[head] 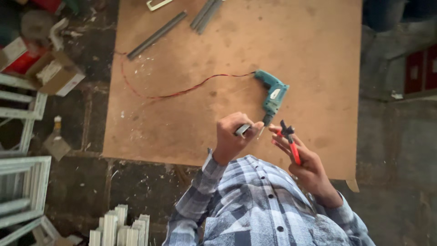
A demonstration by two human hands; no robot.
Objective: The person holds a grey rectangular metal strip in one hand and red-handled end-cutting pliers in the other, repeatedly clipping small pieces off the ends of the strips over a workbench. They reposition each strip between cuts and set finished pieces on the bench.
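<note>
Pliers (pixel 291 145) with red handles lie in the right hand (pixel 304 161), nose toward the drill (pixel 272 96) on the surface (pixel 191 114). Left hand (pixel 232 134), just beside, is closed on a small metal piece (pixel 242 130).

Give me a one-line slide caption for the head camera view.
Left hand holds a small grey metal piece, right hand holds red-handled pliers, above a brown board with a teal electric drill.
</note>
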